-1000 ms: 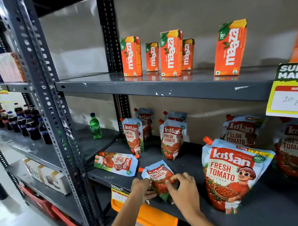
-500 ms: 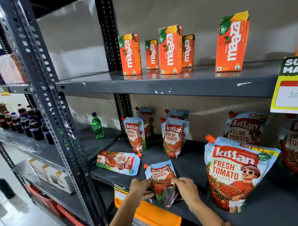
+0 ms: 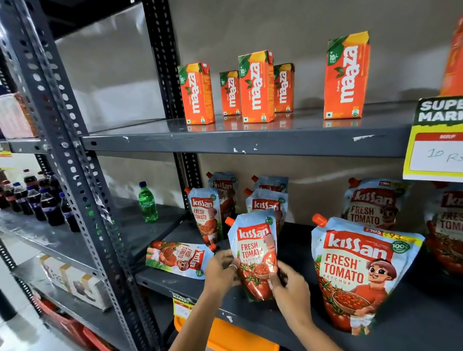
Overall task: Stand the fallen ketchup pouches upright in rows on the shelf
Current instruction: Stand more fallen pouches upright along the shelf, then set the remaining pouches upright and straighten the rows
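Observation:
I hold a small Kissan ketchup pouch (image 3: pixel 255 251) upright near the front of the grey shelf (image 3: pixel 285 329). My left hand (image 3: pixel 221 271) grips its lower left side and my right hand (image 3: pixel 291 289) its lower right side. Another small pouch (image 3: pixel 179 258) lies flat on its side at the shelf's left end. Small pouches stand behind: one at the left (image 3: pixel 204 215), one at the right (image 3: pixel 268 204) partly hidden by the held pouch, more behind those. A large pouch (image 3: pixel 359 270) stands at the front right.
More large pouches (image 3: pixel 372 203) stand at the back right. Orange Maaza cartons (image 3: pixel 257 86) line the shelf above. A price tag (image 3: pixel 444 142) hangs at the right edge. A steel upright (image 3: pixel 74 182) stands left, with a green bottle (image 3: pixel 147 203) and cola bottles (image 3: pixel 37 199) beyond.
The pouch that lay flat under my hands has been lifted and turned upright, its spout now at the top. The camera view has shifted slightly.

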The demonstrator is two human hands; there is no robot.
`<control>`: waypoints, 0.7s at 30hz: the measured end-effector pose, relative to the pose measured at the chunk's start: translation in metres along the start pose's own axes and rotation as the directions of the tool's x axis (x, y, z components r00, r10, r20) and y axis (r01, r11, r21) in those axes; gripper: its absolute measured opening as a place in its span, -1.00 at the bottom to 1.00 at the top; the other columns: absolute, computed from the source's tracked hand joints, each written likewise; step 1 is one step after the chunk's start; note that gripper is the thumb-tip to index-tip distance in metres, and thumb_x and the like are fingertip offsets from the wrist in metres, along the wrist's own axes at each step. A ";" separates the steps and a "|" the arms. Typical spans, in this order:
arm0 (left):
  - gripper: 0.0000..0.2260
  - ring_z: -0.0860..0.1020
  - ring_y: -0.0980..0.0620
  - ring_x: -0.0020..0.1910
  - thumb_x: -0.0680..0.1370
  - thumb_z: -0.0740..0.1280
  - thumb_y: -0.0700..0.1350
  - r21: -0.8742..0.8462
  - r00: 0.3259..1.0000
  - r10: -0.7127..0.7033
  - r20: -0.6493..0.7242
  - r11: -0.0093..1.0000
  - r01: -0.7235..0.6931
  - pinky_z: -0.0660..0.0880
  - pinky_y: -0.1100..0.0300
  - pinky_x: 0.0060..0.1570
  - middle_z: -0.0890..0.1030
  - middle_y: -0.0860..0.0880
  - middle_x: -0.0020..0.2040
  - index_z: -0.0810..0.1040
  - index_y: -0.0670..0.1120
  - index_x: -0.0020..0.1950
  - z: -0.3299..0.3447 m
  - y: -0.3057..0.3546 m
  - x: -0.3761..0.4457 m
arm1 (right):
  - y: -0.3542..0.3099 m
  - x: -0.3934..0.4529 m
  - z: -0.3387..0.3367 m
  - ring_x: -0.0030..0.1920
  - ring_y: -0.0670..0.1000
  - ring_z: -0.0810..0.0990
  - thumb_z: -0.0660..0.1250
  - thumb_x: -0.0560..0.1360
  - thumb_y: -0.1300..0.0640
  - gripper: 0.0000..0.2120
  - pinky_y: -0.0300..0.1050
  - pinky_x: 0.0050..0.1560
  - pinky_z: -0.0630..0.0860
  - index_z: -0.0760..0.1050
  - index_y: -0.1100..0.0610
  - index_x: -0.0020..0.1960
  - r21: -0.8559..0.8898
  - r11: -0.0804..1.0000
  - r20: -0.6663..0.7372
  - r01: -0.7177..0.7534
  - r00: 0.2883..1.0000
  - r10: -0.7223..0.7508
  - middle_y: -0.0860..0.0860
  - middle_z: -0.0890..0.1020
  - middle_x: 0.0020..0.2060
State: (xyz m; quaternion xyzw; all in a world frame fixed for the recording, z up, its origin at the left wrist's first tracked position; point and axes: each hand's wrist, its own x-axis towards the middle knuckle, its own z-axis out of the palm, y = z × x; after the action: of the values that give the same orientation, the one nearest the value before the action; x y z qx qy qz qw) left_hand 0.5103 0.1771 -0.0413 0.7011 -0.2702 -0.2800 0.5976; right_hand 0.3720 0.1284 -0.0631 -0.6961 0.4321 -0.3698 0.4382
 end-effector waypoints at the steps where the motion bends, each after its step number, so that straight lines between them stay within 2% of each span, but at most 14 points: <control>1: -0.87 0.56 -0.11 0.03 0.57 0.23 -0.27 -0.005 0.999 0.038 0.006 0.999 -0.038 0.59 0.09 -0.17 0.54 -0.08 -0.02 0.43 -0.16 0.11 0.002 0.002 0.001 | -0.001 0.000 -0.002 0.18 0.07 0.53 0.29 0.49 0.14 -0.65 0.08 0.23 0.49 0.45 0.12 0.27 -0.004 1.000 -0.014 0.028 1.000 -0.028 0.08 0.60 0.13; 3: -0.85 0.56 -0.06 -0.01 0.56 0.23 -0.29 -0.010 0.995 0.098 0.021 0.995 -0.098 0.58 0.18 -0.24 0.55 -0.05 -0.06 0.43 -0.16 0.12 0.008 0.004 0.004 | 0.000 0.003 -0.008 0.18 0.09 0.54 0.29 0.49 0.16 -0.63 0.07 0.21 0.51 0.42 0.15 0.29 -0.017 0.997 -0.033 0.071 0.997 -0.071 0.12 0.59 0.15; 6: -0.84 0.53 0.06 -0.12 0.55 0.22 -0.33 -0.022 0.989 0.142 0.037 0.990 -0.142 0.54 0.22 -0.26 0.52 -0.01 -0.13 0.40 -0.07 0.00 0.019 0.000 0.007 | 0.010 0.005 -0.013 0.19 0.10 0.53 0.31 0.48 0.21 -0.60 0.01 0.20 0.48 0.40 0.18 0.30 -0.058 0.996 -0.048 0.068 0.996 -0.071 0.13 0.58 0.16; 9: -0.77 0.53 0.04 -0.08 0.53 0.22 -0.37 0.001 0.987 0.146 0.063 0.989 -0.146 0.53 0.16 -0.18 0.54 -0.05 -0.06 0.40 -0.02 -0.07 0.027 -0.013 0.008 | 0.027 0.004 -0.013 0.15 0.11 0.55 0.33 0.46 0.26 -0.62 0.01 0.16 0.49 0.41 0.18 0.26 -0.110 0.993 -0.061 0.034 0.997 -0.041 0.18 0.60 0.13; 13: -0.79 0.53 0.12 -0.10 0.53 0.20 -0.38 0.031 0.982 0.160 0.105 0.986 -0.164 0.44 0.32 -0.24 0.55 0.02 -0.08 0.40 -0.06 -0.05 0.033 -0.017 0.010 | 0.041 0.001 -0.011 0.15 0.14 0.54 0.35 0.45 0.24 -0.63 0.01 0.13 0.48 0.39 0.22 0.23 -0.104 0.994 -0.090 0.030 0.995 -0.040 0.19 0.59 0.11; 18: -0.80 0.53 0.12 -0.08 0.54 0.21 -0.36 0.022 0.985 0.138 0.106 0.990 -0.141 0.48 0.29 -0.22 0.55 0.02 -0.08 0.40 -0.05 -0.06 0.032 -0.014 0.012 | 0.045 0.005 -0.005 0.11 0.11 0.54 0.36 0.44 0.23 -0.63 -0.02 0.10 0.49 0.38 0.21 0.22 -0.094 0.994 -0.108 0.056 0.992 -0.066 0.17 0.58 0.09; 21: -0.80 0.55 0.05 -0.07 0.50 0.27 -0.37 -0.017 0.990 0.115 0.077 0.993 -0.114 0.54 0.17 -0.15 0.58 0.01 -0.11 0.46 -0.07 -0.07 0.028 -0.012 0.012 | 0.044 0.003 -0.003 0.00 0.05 0.51 0.40 0.41 0.21 -0.57 -0.06 -0.01 0.49 0.37 0.17 0.23 -0.015 0.998 -0.170 0.068 0.983 -0.069 0.12 0.53 0.04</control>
State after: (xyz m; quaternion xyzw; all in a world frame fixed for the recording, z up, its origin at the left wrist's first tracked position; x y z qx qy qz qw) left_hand 0.4989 0.1513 -0.0578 0.6693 -0.3313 -0.2739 0.6061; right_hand 0.3585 0.1146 -0.1023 -0.6785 0.4454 -0.4407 0.3835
